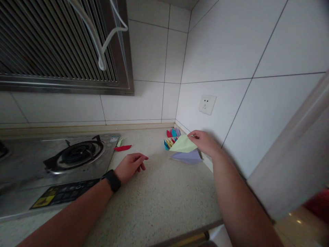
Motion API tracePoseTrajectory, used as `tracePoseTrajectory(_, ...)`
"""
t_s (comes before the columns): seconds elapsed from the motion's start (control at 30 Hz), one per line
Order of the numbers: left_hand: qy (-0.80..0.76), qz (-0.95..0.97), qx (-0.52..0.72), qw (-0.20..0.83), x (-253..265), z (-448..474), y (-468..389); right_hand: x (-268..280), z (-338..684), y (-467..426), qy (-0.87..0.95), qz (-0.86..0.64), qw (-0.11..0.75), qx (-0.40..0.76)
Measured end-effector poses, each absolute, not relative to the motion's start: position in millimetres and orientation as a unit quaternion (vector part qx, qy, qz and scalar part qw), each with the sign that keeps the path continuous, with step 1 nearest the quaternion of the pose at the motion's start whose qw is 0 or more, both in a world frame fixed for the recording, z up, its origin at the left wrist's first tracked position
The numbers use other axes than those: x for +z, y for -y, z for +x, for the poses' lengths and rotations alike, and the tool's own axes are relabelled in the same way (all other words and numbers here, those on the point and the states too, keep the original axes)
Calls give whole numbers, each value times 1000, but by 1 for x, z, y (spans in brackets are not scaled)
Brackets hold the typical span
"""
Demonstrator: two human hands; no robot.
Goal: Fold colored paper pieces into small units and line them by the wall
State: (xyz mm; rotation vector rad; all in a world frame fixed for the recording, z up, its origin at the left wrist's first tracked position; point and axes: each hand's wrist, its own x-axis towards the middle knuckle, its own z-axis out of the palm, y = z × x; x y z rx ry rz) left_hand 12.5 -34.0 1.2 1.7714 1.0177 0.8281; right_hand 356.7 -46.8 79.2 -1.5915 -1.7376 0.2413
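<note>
At the back right of the counter, my right hand (204, 141) pinches the edge of a pale green folded paper plane (183, 144), tilted up off the counter. Just below it lies a purple folded paper plane (189, 156). Behind the green paper is a cluster of small colourful folded paper pieces (170, 141), partly covered by it. More small red, blue and purple folded papers (173, 132) lie near the wall corner. My left hand (132, 165), with a black watch on the wrist, hovers over the counter with loosely bent fingers and nothing in it.
A gas stove (77, 156) is set into the counter on the left. Beside it lie a red folded paper (122, 148) and a small green one (120, 142). A range hood (61, 44) with a hanging white cable (100, 51) is above. The right wall holds a socket (207, 104).
</note>
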Motion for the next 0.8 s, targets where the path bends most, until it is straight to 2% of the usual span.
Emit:
tracePoseTrajectory(0.27, -402, 728, 321, 453, 2, 13, 35, 71, 363, 46, 687, -679, 239, 99)
tracePoseTrajectory(0.53, -397, 738, 312, 447, 1, 13, 37, 60, 367, 40, 705, -703, 82, -39)
tracePoseTrajectory(0.67, -394, 743, 312, 442, 3, 14, 38, 60, 355, 43, 746, -653, 98, -89)
tracePoseTrajectory(0.8, -397, 747, 301, 441, 4, 14, 39, 56, 341, 41, 824, -556, 103, -23)
